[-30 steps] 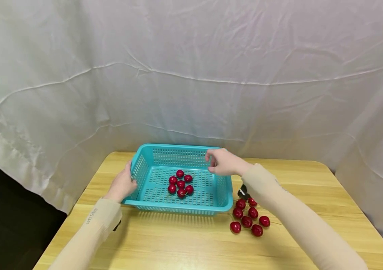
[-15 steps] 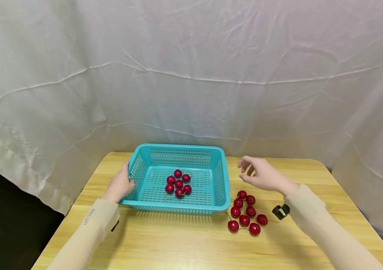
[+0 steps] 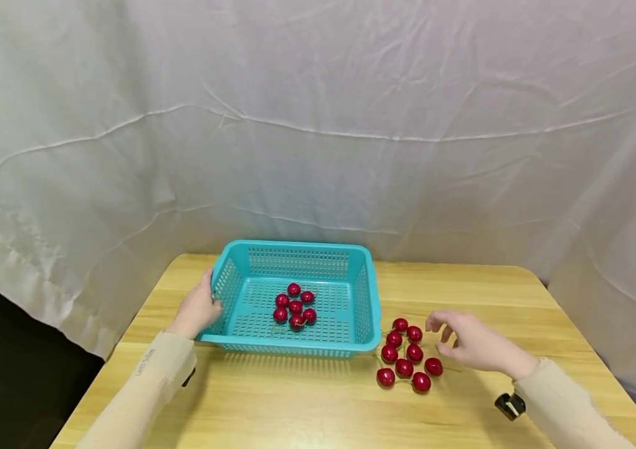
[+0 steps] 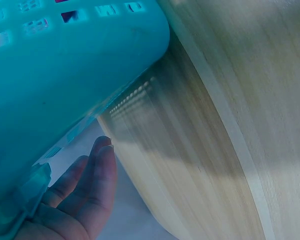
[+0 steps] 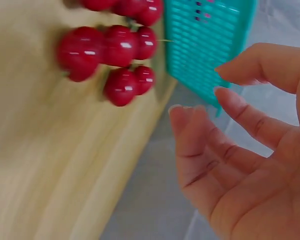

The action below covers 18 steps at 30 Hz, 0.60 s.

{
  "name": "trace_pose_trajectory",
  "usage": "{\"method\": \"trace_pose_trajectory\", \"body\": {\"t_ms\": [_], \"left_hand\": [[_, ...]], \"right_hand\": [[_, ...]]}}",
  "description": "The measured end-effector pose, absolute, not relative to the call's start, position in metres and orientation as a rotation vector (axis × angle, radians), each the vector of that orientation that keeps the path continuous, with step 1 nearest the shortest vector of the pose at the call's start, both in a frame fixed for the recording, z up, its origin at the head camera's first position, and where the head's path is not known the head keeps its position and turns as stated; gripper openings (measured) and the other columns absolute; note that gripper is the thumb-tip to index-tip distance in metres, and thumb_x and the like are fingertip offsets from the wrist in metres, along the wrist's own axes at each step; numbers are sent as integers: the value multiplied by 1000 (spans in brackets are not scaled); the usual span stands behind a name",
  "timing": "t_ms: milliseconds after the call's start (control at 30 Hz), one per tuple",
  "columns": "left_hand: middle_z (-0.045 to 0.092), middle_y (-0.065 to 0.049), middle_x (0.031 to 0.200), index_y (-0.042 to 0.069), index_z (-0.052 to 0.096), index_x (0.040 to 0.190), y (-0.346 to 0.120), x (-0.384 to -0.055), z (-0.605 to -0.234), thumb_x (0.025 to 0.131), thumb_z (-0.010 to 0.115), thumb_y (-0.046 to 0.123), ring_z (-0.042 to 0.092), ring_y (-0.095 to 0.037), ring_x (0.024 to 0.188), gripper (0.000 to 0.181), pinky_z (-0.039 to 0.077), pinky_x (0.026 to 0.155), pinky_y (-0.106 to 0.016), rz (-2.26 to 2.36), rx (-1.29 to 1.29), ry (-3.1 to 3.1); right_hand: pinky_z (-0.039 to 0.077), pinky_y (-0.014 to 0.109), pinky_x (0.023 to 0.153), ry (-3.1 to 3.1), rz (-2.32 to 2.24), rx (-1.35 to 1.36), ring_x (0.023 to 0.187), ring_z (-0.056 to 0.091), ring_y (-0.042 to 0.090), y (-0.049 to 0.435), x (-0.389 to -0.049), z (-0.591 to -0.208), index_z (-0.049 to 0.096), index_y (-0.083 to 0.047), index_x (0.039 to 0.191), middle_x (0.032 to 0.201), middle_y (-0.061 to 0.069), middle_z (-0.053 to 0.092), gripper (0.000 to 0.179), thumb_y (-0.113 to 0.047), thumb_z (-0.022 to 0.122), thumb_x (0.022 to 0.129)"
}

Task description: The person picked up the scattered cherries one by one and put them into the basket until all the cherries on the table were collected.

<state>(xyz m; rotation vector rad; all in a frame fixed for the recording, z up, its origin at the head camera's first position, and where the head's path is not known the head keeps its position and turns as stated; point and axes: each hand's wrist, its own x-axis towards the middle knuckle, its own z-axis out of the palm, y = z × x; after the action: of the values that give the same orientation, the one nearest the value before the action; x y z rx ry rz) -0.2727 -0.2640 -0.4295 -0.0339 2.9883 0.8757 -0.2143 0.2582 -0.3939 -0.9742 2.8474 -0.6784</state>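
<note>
A turquoise plastic basket (image 3: pixel 295 347) with slotted walls stands on the table, several red cherries (image 3: pixel 295 306) lying in a loose group on its floor. My left hand (image 3: pixel 194 307) holds the basket's left end, thumb over the rim and fingers along the outside. In the left wrist view those fingers (image 4: pixel 102 185) extend beside the turquoise wall. To the right of the basket, several more cherries (image 3: pixel 404 368) with thin stems lie on the wood. My right hand (image 3: pixel 475 342) hovers at the right side of that pile, fingers loosely bent, nothing between thumb and fingertips in the right wrist view.
The wooden table (image 3: pixel 273 405) has rounded far corners. Behind it and along both sides hangs a wrinkled pale grey cloth (image 3: pixel 318 174). A dark area (image 3: pixel 9 368) lies beyond the table's left edge. A small black device (image 3: pixel 510 406) sits at the right wrist.
My right hand has moved from above the basket's right end, rightward and then toward me, beside the loose cherries. My left hand stays at the basket's left end.
</note>
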Motion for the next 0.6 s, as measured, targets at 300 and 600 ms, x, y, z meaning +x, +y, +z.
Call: {"method": "trace_pose_trajectory", "body": {"t_ms": [300, 600], "left_hand": [[43, -38, 148, -4, 2, 159, -266, -273, -434, 93, 54, 2, 52, -54, 128, 84, 47, 104, -65, 865, -44, 2989], [44, -39, 146, -4, 2, 159, -267, -275, -434, 92, 54, 2, 53, -54, 127, 85, 47, 104, -65, 871, -39, 2993]], "right_hand": [[56, 21, 61, 2814, -624, -989, 79, 63, 16, 268, -202, -420, 64, -3, 107, 103, 12, 66, 31, -2, 73, 78], [50, 21, 65, 2770, -574, -888, 81, 59, 12, 272, -199, -427, 61, -6, 116, 104, 9, 62, 44, -6, 76, 76]]}}
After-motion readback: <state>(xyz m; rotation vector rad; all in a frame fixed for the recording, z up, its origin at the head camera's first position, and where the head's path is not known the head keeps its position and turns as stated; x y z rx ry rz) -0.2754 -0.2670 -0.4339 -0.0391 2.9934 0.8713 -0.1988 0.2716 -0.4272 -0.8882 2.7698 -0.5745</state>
